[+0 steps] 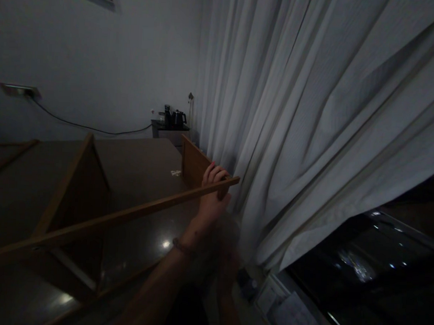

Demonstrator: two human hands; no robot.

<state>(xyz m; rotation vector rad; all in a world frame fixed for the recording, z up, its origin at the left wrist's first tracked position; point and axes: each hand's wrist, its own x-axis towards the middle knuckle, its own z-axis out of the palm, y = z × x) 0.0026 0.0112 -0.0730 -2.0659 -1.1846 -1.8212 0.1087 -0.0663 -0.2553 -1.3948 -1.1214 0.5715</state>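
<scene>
In the dim room my left hand (213, 191) is closed round the top rail of a brown wooden shelf frame (128, 214), close to its right corner, fingers over the far side and thumb on the near side. A bead bracelet (182, 247) sits on that wrist. My right hand (222, 261) is just below the left wrist. It is a dark blur, so its fingers cannot be made out. Slanted wooden partitions (70, 185) stand inside the frame.
A long white curtain (311, 138) hangs right beside the frame's corner. A dark window (378, 265) shows below it. A kettle (178, 117) stands on a small table at the back wall. A cable (92, 127) runs along the wall. Papers (289, 315) lie low on the right.
</scene>
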